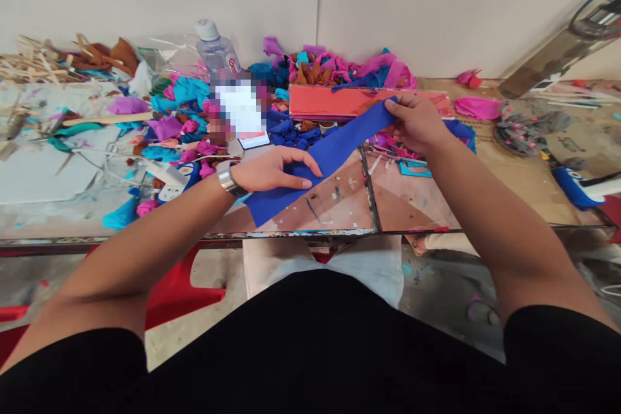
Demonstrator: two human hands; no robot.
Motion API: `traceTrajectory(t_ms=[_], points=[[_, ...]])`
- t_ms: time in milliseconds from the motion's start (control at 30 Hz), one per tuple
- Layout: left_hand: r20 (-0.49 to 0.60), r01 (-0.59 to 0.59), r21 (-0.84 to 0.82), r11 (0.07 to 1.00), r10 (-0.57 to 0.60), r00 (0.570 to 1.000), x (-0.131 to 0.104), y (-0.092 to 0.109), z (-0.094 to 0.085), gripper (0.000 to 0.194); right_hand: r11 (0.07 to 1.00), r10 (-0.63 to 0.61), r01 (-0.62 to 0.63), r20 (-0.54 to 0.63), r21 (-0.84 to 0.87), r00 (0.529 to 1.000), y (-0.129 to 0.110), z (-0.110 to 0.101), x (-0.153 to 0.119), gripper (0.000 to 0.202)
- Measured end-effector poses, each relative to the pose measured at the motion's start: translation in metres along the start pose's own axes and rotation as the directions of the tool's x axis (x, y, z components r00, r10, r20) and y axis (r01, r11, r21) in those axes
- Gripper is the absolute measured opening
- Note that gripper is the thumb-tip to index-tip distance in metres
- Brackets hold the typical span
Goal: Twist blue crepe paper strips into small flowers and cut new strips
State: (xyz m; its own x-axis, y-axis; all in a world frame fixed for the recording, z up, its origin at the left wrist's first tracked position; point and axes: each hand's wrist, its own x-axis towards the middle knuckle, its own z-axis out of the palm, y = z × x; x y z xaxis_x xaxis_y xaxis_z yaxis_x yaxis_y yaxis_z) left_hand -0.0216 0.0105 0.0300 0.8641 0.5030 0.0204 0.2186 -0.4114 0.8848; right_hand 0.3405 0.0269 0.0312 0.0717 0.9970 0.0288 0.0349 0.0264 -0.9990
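A long dark-blue strip (334,152), looking like cloth or crepe paper, stretches diagonally over the table in front of me. My right hand (414,119) pinches its upper right end between thumb and fingers. Toward the strip's lower left part, my left hand (279,169) rests on it with thumb and forefinger apart. The left palm's underside is hidden. Behind the strip lie several small blue twisted pieces (295,132) and a flat orange-red pack of sheets (334,102).
A lit phone (245,113), partly pixelated, stands behind my left hand near a clear bottle (218,55). Colourful scraps (184,97), green-handled pliers (72,134) and a power strip (177,184) lie leftward. At right are a dark tumbler (548,58) and cardboard (524,184).
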Motion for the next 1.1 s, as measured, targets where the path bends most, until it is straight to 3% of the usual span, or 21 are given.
traceTrajectory(t_ms=[67, 167, 267, 367, 467, 533, 600, 667, 767, 833, 967, 1100], points=[[0.035, 0.067, 0.111, 0.991, -0.072, 0.997, -0.012, 0.002, -0.019, 0.03, 1.0, 0.031, -0.031, 0.0, 0.006, 1.0, 0.008, -0.004, -0.002, 0.029], [-0.047, 0.202, 0.326, 0.923, -0.198, 0.979, -0.032, -0.002, -0.045, 0.03, 0.995, 0.093, -0.094, 0.008, 0.022, 0.996, 0.023, 0.007, -0.01, 0.032], [-0.104, 0.336, 0.629, 0.701, -0.353, 0.93, -0.048, -0.011, -0.063, 0.034, 0.992, 0.128, -0.125, 0.079, -0.034, 0.989, 0.037, 0.03, -0.021, 0.038], [-0.071, 0.279, 0.786, 0.552, -0.367, 0.928, -0.055, -0.02, -0.072, 0.033, 0.972, 0.167, -0.128, 0.198, -0.199, 0.966, 0.043, 0.054, -0.033, 0.042], [-0.049, 0.24, 0.843, 0.48, -0.377, 0.925, -0.056, -0.03, -0.073, 0.028, 0.902, 0.296, -0.152, 0.323, -0.404, 0.899, 0.043, 0.07, -0.04, 0.03], [-0.046, 0.24, 0.87, 0.43, -0.414, 0.909, -0.055, -0.036, -0.072, 0.025, 0.85, 0.293, -0.074, 0.35, -0.522, 0.89, 0.043, 0.075, -0.042, 0.026], [-0.051, 0.228, 0.896, 0.381, -0.422, 0.905, -0.053, -0.039, -0.068, 0.023, 0.771, 0.21, 0.094, 0.39, -0.63, 0.897, 0.042, 0.078, -0.041, 0.025], [-0.068, 0.19, 0.923, 0.334, -0.345, 0.936, -0.049, -0.038, -0.057, 0.023, 0.682, 0.141, 0.242, 0.448, -0.69, 0.883, 0.043, 0.079, -0.04, 0.025], [-0.197, 0.233, 0.946, 0.226, -0.171, 0.965, -0.039, -0.025, -0.024, 0.031, 0.657, 0.125, 0.302, 0.494, -0.691, 0.86, 0.045, 0.081, -0.04, 0.029], [-0.179, 0.19, 0.939, 0.285, -0.066, 0.982, -0.028, -0.012, 0.008, 0.037, 0.673, 0.103, 0.32, 0.513, -0.667, 0.852, 0.047, 0.083, -0.042, 0.033], [-0.042, 0.011, 0.905, 0.426, 0.063, 0.997, -0.006, 0.005, 0.07, 0.044, 0.67, 0.016, 0.418, 0.574, -0.614, 0.818, 0.051, 0.084, -0.047, 0.037], [-0.007, -0.025, 0.889, 0.458, 0.069, 0.998, 0.006, 0.001, 0.099, 0.067, 0.618, -0.077, 0.492, 0.575, -0.613, 0.814, 0.055, 0.081, -0.051, 0.034]])
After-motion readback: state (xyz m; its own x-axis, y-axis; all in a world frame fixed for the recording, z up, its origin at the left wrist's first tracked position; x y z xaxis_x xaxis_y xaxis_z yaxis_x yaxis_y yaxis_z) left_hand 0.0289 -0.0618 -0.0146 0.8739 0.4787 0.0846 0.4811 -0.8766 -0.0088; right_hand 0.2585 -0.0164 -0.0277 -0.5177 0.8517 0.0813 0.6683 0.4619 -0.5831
